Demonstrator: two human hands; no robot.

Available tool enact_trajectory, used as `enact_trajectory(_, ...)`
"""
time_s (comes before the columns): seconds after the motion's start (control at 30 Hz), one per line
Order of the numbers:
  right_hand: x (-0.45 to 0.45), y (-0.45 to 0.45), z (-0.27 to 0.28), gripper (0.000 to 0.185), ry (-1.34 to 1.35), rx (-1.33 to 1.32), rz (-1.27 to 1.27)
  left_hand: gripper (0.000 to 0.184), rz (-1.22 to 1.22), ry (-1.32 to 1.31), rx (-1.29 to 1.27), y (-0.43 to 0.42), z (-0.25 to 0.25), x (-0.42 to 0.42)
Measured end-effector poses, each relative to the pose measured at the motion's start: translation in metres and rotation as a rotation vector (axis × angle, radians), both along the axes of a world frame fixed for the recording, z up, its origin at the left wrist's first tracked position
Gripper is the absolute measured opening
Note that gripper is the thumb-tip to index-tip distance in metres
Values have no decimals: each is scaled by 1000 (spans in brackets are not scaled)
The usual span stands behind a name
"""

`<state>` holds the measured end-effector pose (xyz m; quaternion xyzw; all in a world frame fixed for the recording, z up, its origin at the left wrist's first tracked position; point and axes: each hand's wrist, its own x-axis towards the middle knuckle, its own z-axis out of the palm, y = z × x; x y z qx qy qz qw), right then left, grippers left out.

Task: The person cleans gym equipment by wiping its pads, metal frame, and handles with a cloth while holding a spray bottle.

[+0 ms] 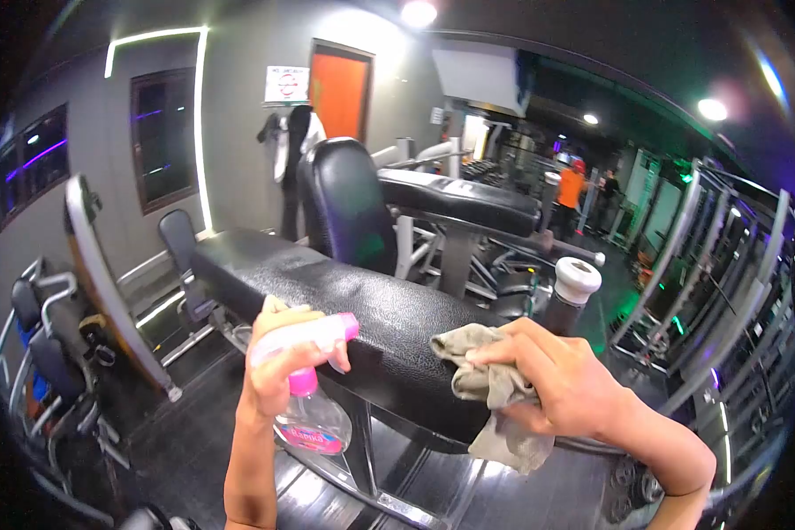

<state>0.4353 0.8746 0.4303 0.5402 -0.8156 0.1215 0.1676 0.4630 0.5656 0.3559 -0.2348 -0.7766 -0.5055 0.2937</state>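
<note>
My left hand is wrapped round the head of a spray bottle, which has a pink and white trigger top and a clear body with a pink label. The nozzle points right, over a long black padded bench. In my right hand is a crumpled grey-beige cloth, its loose end hanging down past the pad's near edge. The cloth is at the right end of the pad; whether it presses on the surface I cannot tell.
Behind the pad stand a black backrest and another padded bench. A post with a white-grey cap rises beyond my right hand. Gym machines line both sides. Further back is a person in an orange top.
</note>
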Motion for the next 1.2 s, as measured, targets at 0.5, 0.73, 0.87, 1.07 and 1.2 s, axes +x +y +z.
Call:
enact_trajectory(0.5,-55,27,-27,43,757,-144,681,36,408,-7,298,155,-53,111)
enact_trajectory(0.73,-59,28,-40,34,816,-226,730,39,602,-14,295,187,-51,159)
enact_trajectory(0.87,-59,37,-43,36,837,-81,732,45,668,-34,271,194,-52,171)
enact_trajectory(1.07,-51,41,-36,27,661,104,718,44,656,-20,297,204,-61,169)
enact_trajectory(1.2,-57,43,-31,34,516,175,717,37,623,-4,258,216,-59,164)
